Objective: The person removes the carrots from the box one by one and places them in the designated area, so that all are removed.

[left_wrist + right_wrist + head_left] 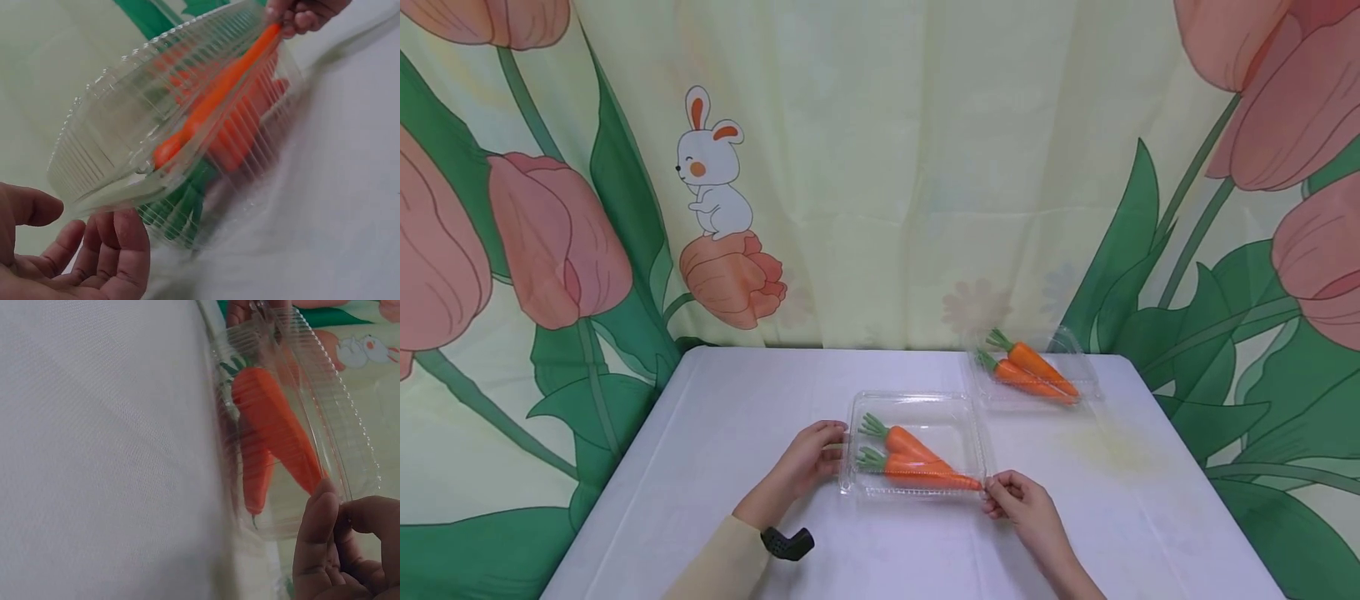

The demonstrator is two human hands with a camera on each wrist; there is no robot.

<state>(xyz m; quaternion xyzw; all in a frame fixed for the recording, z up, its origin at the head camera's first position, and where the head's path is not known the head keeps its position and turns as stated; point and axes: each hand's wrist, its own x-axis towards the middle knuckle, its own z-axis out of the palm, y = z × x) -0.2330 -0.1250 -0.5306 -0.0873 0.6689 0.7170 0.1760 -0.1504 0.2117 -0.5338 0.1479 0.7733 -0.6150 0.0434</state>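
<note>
A clear plastic clamshell box (951, 417) sits on the table in front of me, holding two toy-like orange carrots (910, 442) with green tops to the left. The front carrot's tip reaches the box's right front corner. There my right hand (1022, 500) pinches the rim between thumb and fingers, right at that tip. On the other side, my left hand (812, 454) has its fingertips at the left edge. In the left wrist view its thumb and fingers (128, 244) stand apart around the box's corner, not gripping it.
A second clear box (1086, 367) with two more carrots (1033, 362) stands at the table's back right, behind the first. The table (722, 400) has a white cover. A curtain (865, 167) printed with tulips and a rabbit hangs behind its far edge.
</note>
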